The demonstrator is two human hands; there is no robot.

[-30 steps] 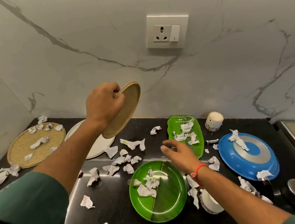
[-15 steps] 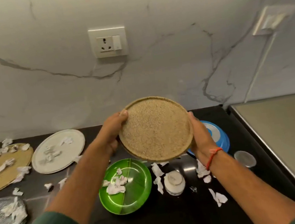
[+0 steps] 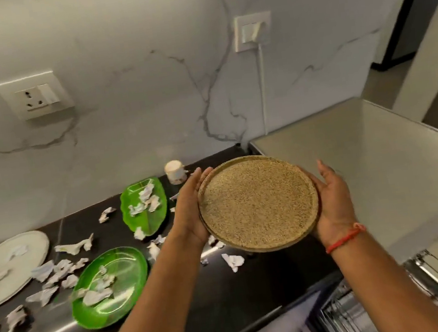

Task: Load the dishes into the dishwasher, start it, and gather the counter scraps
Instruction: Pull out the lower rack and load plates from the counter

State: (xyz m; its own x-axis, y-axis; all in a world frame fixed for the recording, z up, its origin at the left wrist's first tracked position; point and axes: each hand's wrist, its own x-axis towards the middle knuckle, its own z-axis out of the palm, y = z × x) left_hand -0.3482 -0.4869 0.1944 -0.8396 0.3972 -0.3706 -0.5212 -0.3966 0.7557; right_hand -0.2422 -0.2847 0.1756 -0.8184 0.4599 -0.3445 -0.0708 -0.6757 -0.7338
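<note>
Both-handed, open-palmed grip: left hand (image 3: 190, 212), right hand (image 3: 332, 200) cradling speckled plate (image 3: 258, 202).

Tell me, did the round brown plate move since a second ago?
Yes. The brown plate went from tilted in the left hand over the counter to flat between both hands, right hand included, nearer the dishwasher rack.
</note>
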